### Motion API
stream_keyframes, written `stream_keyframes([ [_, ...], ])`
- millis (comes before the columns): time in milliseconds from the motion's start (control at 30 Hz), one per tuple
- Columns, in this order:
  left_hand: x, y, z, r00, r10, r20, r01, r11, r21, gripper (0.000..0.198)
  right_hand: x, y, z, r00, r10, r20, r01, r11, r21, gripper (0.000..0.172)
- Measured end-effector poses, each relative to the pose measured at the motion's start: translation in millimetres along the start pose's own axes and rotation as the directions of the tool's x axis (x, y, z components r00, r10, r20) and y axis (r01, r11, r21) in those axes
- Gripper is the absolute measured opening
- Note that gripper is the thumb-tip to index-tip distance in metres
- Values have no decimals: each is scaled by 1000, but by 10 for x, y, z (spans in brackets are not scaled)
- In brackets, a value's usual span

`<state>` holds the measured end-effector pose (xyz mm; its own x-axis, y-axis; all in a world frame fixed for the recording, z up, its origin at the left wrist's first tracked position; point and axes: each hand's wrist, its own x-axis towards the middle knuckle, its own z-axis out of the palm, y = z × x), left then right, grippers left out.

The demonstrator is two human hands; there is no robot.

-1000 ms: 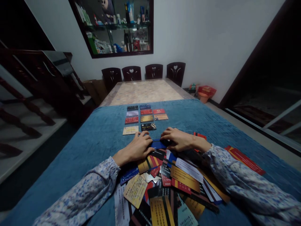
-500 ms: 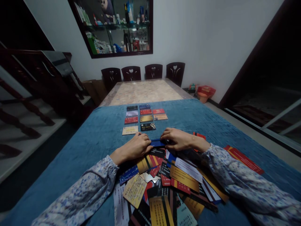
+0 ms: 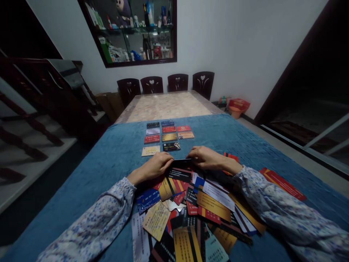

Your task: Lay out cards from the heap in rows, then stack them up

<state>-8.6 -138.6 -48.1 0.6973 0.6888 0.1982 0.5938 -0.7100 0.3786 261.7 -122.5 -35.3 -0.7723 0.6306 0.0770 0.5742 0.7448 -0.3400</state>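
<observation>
Between my two hands is a dark card [image 3: 182, 161], tilted so that mostly its thin edge shows. My left hand [image 3: 156, 165] pinches its left end, and my right hand [image 3: 205, 157] pinches its right end. Below them lies a loose pile of cards in many colours, among them a gold card [image 3: 187, 245], a pale yellow card [image 3: 156, 220] and a blue card [image 3: 148, 199]. Beyond my hands, several cards are laid out in rows, including a black card with a diamond pattern [image 3: 171, 146] and a cream card [image 3: 151, 151].
A blue cloth [image 3: 109, 160] covers the near part of the table, and the stone tabletop [image 3: 166, 105] shows behind it. One red card [image 3: 283, 183] lies apart at the right. Dark chairs [image 3: 178, 83] stand at the far end, below a glass cabinet [image 3: 136, 32].
The card between my hands has tipped from showing its blue face to showing a thin edge. Both hands have shifted slightly, and more of the black card beneath shows.
</observation>
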Motion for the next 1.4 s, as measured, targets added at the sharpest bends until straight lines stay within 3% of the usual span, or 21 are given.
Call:
stream_keyframes([
  [467, 14, -52, 75, 994, 8, -106, -4, 999, 38, 34, 30, 12, 96, 992, 111, -56, -112, 994, -8, 26],
  [700, 7, -64, 72, 994, -20, -103, 25, 999, 45, 31, 59, 60, 156, 981, 169, -91, -172, 985, -31, 15],
  [867, 1, -93, 88, 992, -26, -122, 32, 998, 51, 27, 62, 108, 142, 960, 168, -223, -163, 986, 43, 12],
  [1133, -3, -83, 109, 996, 33, -85, -25, 994, 103, 26, 60, 25, 155, 899, 109, -424, -13, 975, 222, 15],
  [1400, -4, -70, 107, 990, 25, -140, -12, 996, 93, 21, 81, -2, 194, 841, -36, -540, -18, 995, -93, 22],
])
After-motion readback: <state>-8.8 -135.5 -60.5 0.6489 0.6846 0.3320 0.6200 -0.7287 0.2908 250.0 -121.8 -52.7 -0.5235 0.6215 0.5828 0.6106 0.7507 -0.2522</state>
